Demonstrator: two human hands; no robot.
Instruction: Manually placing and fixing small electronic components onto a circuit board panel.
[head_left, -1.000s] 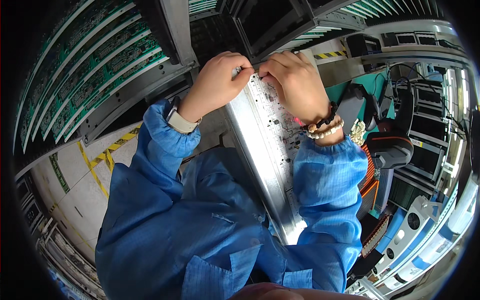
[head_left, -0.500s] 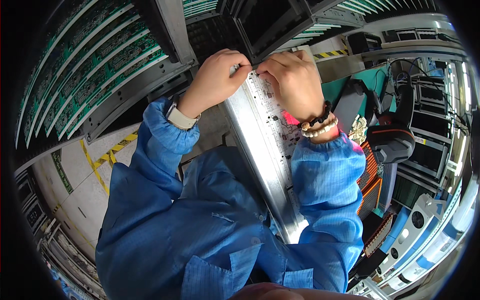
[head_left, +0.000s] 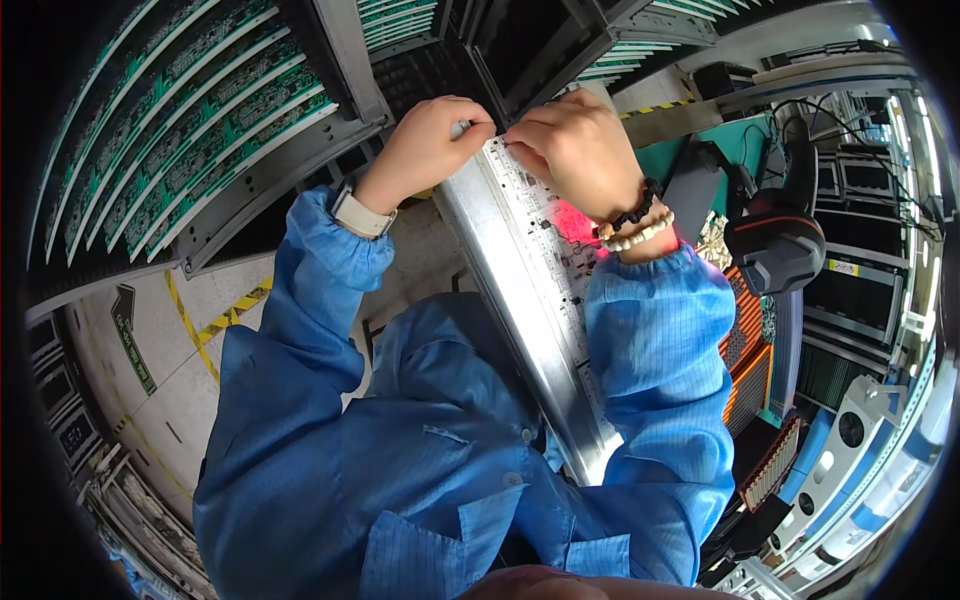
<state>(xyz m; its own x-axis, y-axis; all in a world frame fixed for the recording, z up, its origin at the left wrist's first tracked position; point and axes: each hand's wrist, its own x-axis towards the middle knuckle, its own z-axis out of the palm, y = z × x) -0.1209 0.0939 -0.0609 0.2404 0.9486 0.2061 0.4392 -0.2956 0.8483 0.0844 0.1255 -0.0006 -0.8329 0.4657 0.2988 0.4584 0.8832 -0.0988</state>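
Note:
A long white circuit board point(head_left: 540, 215) with small dark parts lies beside a shiny metal edge point(head_left: 510, 290), running away from my body. My left hand point(head_left: 430, 150) is closed at the far end of the board, thumb pressed to the fingers. Right next to it, my right hand point(head_left: 575, 150) pinches at the same end, above the board's far part. Whatever the fingertips hold is too small or hidden to make out. A patch of red light falls on the board just below my right wrist.
Racks of green circuit boards point(head_left: 215, 130) rise at the left. A black scanner with orange trim point(head_left: 775, 245) stands right of my right arm, near black and orange slotted trays point(head_left: 745, 345). A dark-framed rack point(head_left: 530, 50) is straight ahead. Yellow-black tape point(head_left: 235, 310) marks the floor.
My right hand has shifted slightly left and away from me, its fingertips still close to the left hand's. The red patch on the board looks larger. My left hand has barely moved.

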